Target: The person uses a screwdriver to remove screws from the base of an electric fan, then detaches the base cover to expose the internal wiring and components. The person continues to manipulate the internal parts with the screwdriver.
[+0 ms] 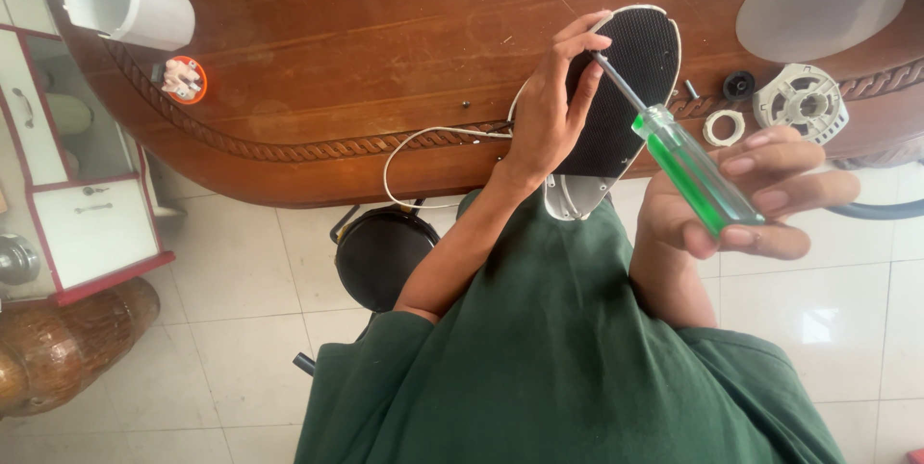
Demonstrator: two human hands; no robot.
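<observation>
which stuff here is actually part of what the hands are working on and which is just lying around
In use:
left hand steadying the black oval base
right hand gripping the green-handled screwdriver, tip on the base
white cord from the base

Lying about:
white tube
orange-rimmed part
white ring
black knob
white motor housing
fan blade
</observation>
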